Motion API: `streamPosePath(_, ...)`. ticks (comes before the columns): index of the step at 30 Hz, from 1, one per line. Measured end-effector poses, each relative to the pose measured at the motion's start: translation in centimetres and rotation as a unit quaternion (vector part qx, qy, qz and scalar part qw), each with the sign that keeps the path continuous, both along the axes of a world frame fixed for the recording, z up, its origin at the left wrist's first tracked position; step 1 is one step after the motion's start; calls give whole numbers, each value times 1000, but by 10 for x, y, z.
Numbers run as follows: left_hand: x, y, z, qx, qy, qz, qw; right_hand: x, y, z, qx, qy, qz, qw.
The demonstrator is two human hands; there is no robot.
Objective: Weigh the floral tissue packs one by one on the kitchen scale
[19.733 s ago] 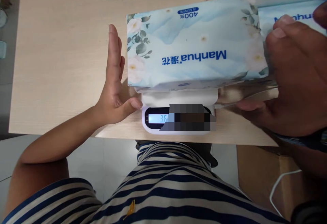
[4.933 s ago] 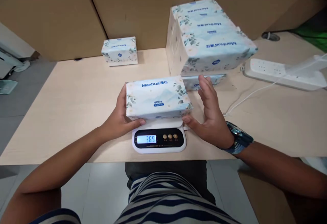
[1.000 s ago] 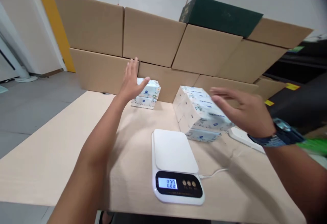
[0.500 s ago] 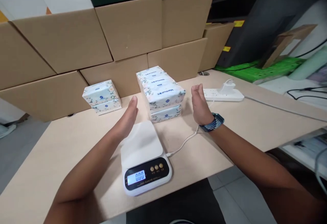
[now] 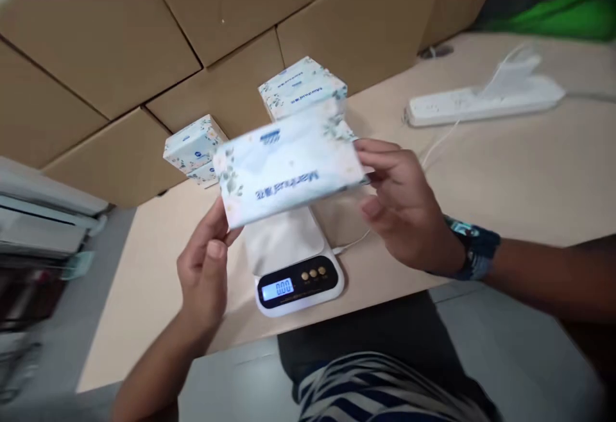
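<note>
A floral pack of tissues (image 5: 293, 168) hangs tilted above the scale, gripped at its two ends. My left hand (image 5: 205, 265) holds its left end, with fingers behind and below and the thumb in front. At the right end, my right hand (image 5: 404, 204) has its fingers on the pack's edge and the thumb lower down. Under the pack stands a white digital scale (image 5: 301, 281), its lit display reading 0.00. The pack hides the back part of the weighing plate. Behind it, more tissue packs (image 5: 303, 82) lie stacked on the table.
A smaller stack of tissue packs (image 5: 192, 149) stands at the left against a wall of cardboard boxes (image 5: 231, 11). On the right lies a white power strip (image 5: 481, 104) with a plug and cable. A thin white cable runs to the scale.
Both hands have closed on a tissue pack from the larger stack and brought it up and towards me, above the scale. The view has tipped downwards. The scale display still reads 0.00.
</note>
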State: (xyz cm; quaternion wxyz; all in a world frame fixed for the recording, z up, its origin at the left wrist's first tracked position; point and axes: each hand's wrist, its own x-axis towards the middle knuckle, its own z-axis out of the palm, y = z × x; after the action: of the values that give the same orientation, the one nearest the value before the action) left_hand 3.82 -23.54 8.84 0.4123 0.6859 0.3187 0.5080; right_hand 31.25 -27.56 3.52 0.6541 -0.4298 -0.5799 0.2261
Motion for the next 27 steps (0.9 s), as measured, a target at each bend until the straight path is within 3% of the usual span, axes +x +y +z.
streamPosePath(2, -19, 4, -23, 22, -3, 59, 998, -10, 3, -10, -75, 32, 47, 996)
streamPosePath(5, -37, 23, -56, 73, -18, 69, 995, -20, 9, -17, -241, 83, 113, 960)
streamPosePath(9, -42, 43, -80, 8, -61, 66, 996, -23, 8, -20, -286, 93, 112, 947)
streamPosePath(13, -42, 46, -82, -39, -81, 74, 993, -20, 5, -26, -267, 77, 102, 955)
streamPosePath(19, -36, 42, -81, -97, -26, 106, 989, -13, 2, -35, -295, 104, 77, 947)
streamPosePath(23, -31, 40, -76, -144, -29, 141, 979, -14, -1, -33, -299, 117, 93, 943)
streamPosePath(27, -31, 33, -68, -167, -39, 140, 975, -14, -3, -36, -296, 117, 82, 944)
